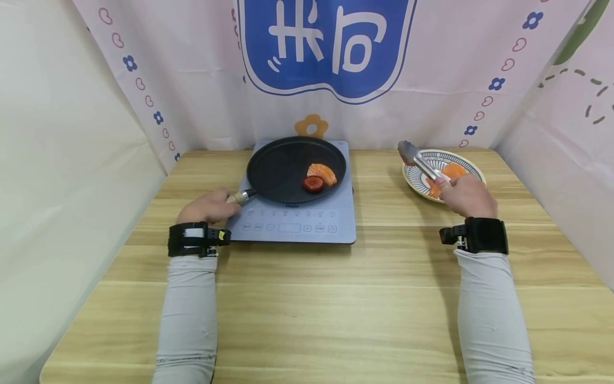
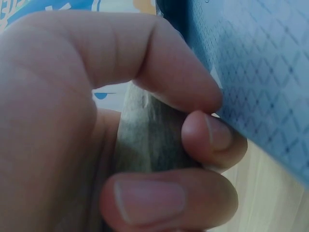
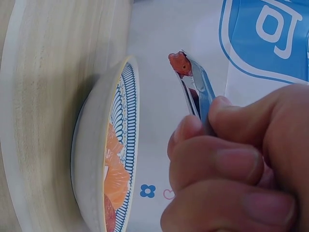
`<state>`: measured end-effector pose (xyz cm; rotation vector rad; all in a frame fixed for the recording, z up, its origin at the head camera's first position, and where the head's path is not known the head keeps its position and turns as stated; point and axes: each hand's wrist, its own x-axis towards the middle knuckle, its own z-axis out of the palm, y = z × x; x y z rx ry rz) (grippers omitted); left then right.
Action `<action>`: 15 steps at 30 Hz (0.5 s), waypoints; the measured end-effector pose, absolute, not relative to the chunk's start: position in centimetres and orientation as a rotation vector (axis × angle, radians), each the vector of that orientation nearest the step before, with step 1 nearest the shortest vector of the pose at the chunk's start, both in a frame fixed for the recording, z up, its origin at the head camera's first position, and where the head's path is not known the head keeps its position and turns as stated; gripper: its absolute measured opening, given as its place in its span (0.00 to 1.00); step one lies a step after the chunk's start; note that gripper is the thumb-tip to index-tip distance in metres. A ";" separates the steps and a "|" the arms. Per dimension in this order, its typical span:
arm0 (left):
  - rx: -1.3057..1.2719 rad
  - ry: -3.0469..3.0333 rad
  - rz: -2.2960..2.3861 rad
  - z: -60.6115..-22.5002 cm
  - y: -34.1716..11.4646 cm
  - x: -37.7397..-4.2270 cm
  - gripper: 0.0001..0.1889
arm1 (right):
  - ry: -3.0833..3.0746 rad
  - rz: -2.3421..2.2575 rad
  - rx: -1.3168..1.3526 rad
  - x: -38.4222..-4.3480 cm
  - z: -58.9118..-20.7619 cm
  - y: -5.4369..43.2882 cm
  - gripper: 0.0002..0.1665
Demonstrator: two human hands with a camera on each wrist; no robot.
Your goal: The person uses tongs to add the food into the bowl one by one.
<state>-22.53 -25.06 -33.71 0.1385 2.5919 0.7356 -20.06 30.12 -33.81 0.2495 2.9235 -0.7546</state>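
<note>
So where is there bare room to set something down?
The table is bare between the cooktop and the plate, and in front of the cooktop between the sleeves. The pan is bare on its left half. Crowded spots: the wooden handle, gripped by the left hand, and the plate, where the right hand holds tongs.

It looks like a small kitchen corner: a pan [image 1: 288, 169] sits on a cooker [image 1: 288, 229] on a wooden table [image 1: 326, 309].

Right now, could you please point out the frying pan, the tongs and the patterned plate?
Frying pan [image 1: 283, 168], head view: bare black cooking surface.
Tongs [image 1: 425, 164], head view: metal arm, between head and grip.
Patterned plate [image 3: 89, 154], right wrist view: plain outer wall.
</note>
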 end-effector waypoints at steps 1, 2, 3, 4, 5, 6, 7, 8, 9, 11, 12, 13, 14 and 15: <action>0.136 2.593 0.735 -33.7 -25.1 -22.5 0.14 | 2.924 -0.757 0.245 -20.1 -33.8 30.1 0.40; 0.135 2.595 0.734 -33.7 -25.0 -22.5 0.14 | 2.924 -0.760 0.241 -20.1 -33.8 30.1 0.40; 0.134 2.597 0.733 -33.7 -25.1 -22.5 0.14 | 2.925 -0.763 0.237 -20.1 -33.8 30.0 0.40; 0.124 2.600 0.733 -33.7 -25.0 -22.5 0.14 | 2.930 -0.763 0.232 -20.1 -33.7 29.9 0.39; 0.124 2.600 0.733 -33.7 -25.1 -22.5 0.14 | 2.935 -0.759 0.226 -20.1 -33.7 29.9 0.39; 0.123 2.599 0.733 -33.7 -25.1 -22.5 0.14 | 2.938 -0.754 0.218 -20.1 -33.7 29.8 0.39; 0.122 2.598 0.735 -33.7 -25.1 -22.5 0.14 | 2.941 -0.749 0.212 -20.1 -33.7 29.7 0.39; 0.122 2.597 0.737 -33.7 -25.1 -22.5 0.14 | 2.945 -0.745 0.204 -20.1 -33.6 29.7 0.39; 0.121 2.595 0.739 -33.6 -25.1 -22.5 0.14 | 2.951 -0.737 0.194 -20.0 -33.6 29.7 0.39; 0.131 2.591 0.741 -33.6 -25.1 -22.5 0.14 | 2.962 -0.728 0.184 -20.0 -33.5 29.5 0.40; 0.129 2.591 0.742 -33.6 -25.0 -22.4 0.14 | 2.968 -0.723 0.179 -20.0 -33.4 29.4 0.40; 0.129 2.592 0.741 -33.6 -25.0 -22.4 0.14 | 2.972 -0.723 0.178 -19.9 -33.4 29.4 0.40; 0.129 2.592 0.740 -33.6 -25.0 -22.4 0.14 | 2.976 -0.722 0.175 -19.9 -33.4 29.3 0.40; 0.133 2.592 0.738 -33.6 -25.0 -22.4 0.14 | 2.983 -0.720 0.174 -19.9 -33.3 29.2 0.40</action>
